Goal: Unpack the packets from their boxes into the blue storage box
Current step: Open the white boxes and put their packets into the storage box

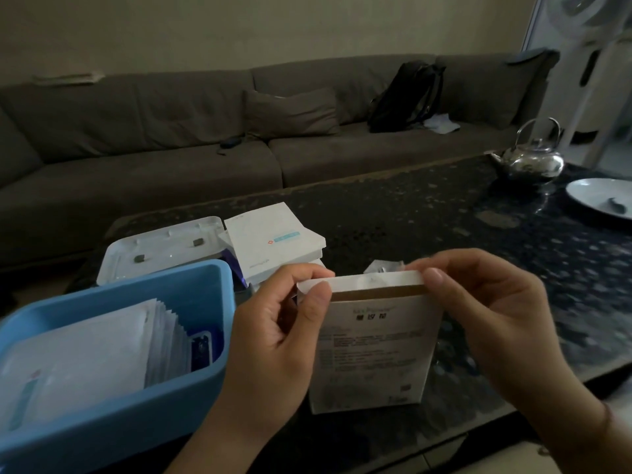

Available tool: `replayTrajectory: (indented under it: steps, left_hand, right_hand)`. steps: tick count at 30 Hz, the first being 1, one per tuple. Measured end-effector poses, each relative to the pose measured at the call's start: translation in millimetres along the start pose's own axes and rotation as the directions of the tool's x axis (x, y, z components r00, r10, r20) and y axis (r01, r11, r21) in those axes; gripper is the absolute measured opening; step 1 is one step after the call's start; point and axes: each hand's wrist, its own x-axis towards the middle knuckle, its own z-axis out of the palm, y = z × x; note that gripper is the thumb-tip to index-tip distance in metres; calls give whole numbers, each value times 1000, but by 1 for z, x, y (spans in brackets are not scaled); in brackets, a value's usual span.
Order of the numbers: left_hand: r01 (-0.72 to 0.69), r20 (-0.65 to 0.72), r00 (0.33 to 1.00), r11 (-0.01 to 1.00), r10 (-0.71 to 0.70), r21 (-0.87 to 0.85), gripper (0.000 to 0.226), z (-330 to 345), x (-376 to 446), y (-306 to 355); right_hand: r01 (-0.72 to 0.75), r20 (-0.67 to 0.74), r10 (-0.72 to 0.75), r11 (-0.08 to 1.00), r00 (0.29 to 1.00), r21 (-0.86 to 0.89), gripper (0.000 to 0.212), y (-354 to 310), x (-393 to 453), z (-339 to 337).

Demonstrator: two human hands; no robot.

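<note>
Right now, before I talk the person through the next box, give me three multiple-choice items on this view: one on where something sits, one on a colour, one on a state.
1. Where does the metal kettle stand?
A. At the far right of the dark table
B. On the sofa
C. Inside the storage box

2. What colour is the storage box that holds the packets?
A. Red
B. Blue
C. Black

3. What state is the white carton in?
A. Lying flat and shut, with nobody touching it
B. Crushed on the floor
C. Upright, with its top flap pinched by the left hand and the right hand

Answers: 1 A, the kettle stands beside the white plate at the far right. 2 B, its walls are plainly blue. 3 C, both thumbs press on the raised flap.
</note>
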Motion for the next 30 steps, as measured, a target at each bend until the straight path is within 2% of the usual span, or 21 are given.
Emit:
replayTrajectory:
  steps: [4, 10, 16, 19, 24, 26, 30]
  left_hand:
    - [0, -5, 1000, 1000, 0, -16, 19, 2, 1, -4]
    - [-15, -33, 999, 1000, 15, -7, 20, 3, 0, -6]
    - [-156, -47, 985, 966, 169, 206, 16, 7, -5, -10]
    - [-128, -67, 987, 962, 149, 243, 17, 7, -4, -11]
    - [-45, -70, 996, 984, 58, 174, 18, 8, -4, -5]
    - [-38, -56, 997, 994, 44, 107, 18, 9, -3, -2]
    - [29, -45, 999, 999, -30, -24, 13, 11, -4, -1]
  right_hand:
    - [-16, -11, 17, 997, 1000, 71, 30, 0, 1, 5]
    - [-47, 65, 48, 999, 997, -23, 24, -5, 5, 1]
    - [-80, 109, 79, 997, 991, 12, 13, -5, 5, -6]
    - [-63, 168, 62, 998, 984, 3, 10, -10, 6, -8]
    - [-74, 158, 83, 995, 984, -62, 11, -15, 7, -8]
    - [-89, 133, 100, 992, 986, -89, 2, -13, 7, -7]
    - [-107, 161, 119, 991, 980, -79, 7, -13, 7, -7]
